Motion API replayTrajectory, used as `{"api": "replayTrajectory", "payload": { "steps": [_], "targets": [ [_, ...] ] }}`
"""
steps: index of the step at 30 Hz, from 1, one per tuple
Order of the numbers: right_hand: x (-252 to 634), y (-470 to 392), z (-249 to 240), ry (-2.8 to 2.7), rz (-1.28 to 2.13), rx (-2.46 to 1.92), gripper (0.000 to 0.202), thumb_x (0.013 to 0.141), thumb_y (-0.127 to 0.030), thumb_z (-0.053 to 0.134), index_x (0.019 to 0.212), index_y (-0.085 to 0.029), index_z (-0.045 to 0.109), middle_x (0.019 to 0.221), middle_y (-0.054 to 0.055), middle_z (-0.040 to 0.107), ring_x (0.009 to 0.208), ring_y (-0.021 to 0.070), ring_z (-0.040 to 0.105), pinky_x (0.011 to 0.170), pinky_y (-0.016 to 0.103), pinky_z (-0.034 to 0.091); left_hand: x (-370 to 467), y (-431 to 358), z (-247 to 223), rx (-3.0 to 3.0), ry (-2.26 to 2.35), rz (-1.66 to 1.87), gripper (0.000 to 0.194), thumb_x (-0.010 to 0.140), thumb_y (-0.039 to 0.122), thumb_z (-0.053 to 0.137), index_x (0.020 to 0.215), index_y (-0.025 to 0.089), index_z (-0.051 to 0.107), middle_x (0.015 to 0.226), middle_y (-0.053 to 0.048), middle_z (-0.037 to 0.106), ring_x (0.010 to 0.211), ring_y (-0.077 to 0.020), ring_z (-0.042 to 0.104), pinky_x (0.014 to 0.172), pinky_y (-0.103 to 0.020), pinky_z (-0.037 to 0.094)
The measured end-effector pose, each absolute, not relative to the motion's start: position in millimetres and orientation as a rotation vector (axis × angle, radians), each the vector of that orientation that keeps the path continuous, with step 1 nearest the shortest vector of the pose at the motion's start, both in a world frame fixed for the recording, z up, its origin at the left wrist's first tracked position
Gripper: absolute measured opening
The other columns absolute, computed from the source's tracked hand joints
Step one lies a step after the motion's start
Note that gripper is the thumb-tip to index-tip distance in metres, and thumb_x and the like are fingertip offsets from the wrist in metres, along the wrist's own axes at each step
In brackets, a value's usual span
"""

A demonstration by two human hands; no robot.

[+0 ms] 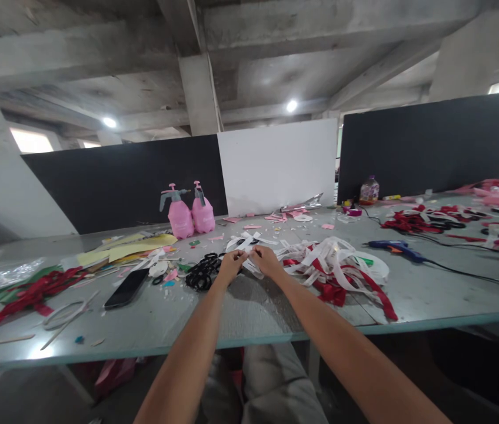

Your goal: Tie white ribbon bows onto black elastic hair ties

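My left hand [232, 265] and my right hand [263, 261] meet over the middle of the table, fingers pinched on a small white ribbon piece [248, 249]. Its exact shape is partly hidden by the fingertips. More white ribbon strips [253, 238] lie just behind and under the hands. Directly left of my left hand sits a pile of black bands [203, 272]. To the right of my right hand spreads a heap of white and red ribbons [333, 268].
A blue glue gun [397, 249] with a cord lies at the right, beside a white roll [375, 268]. A phone [126, 288] and red ribbons [33, 297] are at left. Two pink spray bottles [180, 219] stand behind. Part of a person shows at the right edge.
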State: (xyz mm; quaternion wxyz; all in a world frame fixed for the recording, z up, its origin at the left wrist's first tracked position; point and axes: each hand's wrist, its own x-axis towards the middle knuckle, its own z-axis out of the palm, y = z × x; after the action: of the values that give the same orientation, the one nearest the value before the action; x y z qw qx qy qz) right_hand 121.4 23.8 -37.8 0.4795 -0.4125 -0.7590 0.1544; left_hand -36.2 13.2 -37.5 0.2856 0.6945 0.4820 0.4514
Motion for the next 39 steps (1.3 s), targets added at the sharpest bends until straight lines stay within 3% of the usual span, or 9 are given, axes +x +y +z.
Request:
{"api": "replayTrajectory", "payload": {
  "steps": [10,16,25,33,39],
  "targets": [
    [121.2,23.2,-41.4,-1.967,0.323,-1.015,0.022,0.085,-0.024,0.044,0.068,-0.016,0.057,0.065,0.001,0.057,0.061,0.0110,0.046,0.058,0.021,0.028,-37.5,15.0,-41.3,1.989,1.374,1.222,0.026,0.075,0.036,0.051,0.080,0.014,0.063,0.056,0.004,0.050,0.051,-0.0091,0.044,0.054,-0.021,0.033],
    [120.3,23.1,-44.4,-2.068,0.295,-1.025,0.019,0.084,-0.024,0.048,0.070,-0.016,0.058,0.065,0.002,0.059,0.059,0.0108,0.045,0.058,0.021,0.027,-33.7,9.8,-39.4,2.170,1.562,1.101,0.017,0.075,0.026,0.048,0.070,0.015,0.060,0.063,0.000,0.057,0.059,-0.0112,0.047,0.058,-0.022,0.032],
    [121.5,30.5,-45.4,-2.017,0.262,-1.017,0.020,0.084,-0.023,0.047,0.068,-0.015,0.056,0.060,-0.001,0.053,0.056,0.0098,0.039,0.055,0.022,0.024,-34.3,8.6,-38.1,2.136,1.523,1.158,0.020,0.080,0.025,0.040,0.067,0.017,0.053,0.055,0.002,0.048,0.057,-0.0114,0.043,0.056,-0.022,0.030],
    [121.3,27.8,-43.0,-1.982,0.281,-1.044,0.022,0.084,-0.024,0.047,0.066,-0.015,0.057,0.060,0.000,0.054,0.058,0.0106,0.042,0.056,0.022,0.025,-33.3,9.8,-36.5,2.022,1.392,1.248,0.029,0.080,0.042,0.048,0.071,0.016,0.059,0.051,0.004,0.046,0.050,-0.0104,0.042,0.054,-0.023,0.031],
    [121.7,28.0,-43.6,-1.983,0.262,-1.076,0.022,0.084,-0.024,0.047,0.067,-0.015,0.058,0.061,0.000,0.055,0.058,0.0104,0.042,0.056,0.022,0.024,-35.3,12.8,-39.4,2.077,1.421,1.217,0.020,0.077,0.032,0.050,0.073,0.015,0.060,0.054,0.004,0.048,0.051,-0.0098,0.041,0.054,-0.022,0.029]
  ]
}}
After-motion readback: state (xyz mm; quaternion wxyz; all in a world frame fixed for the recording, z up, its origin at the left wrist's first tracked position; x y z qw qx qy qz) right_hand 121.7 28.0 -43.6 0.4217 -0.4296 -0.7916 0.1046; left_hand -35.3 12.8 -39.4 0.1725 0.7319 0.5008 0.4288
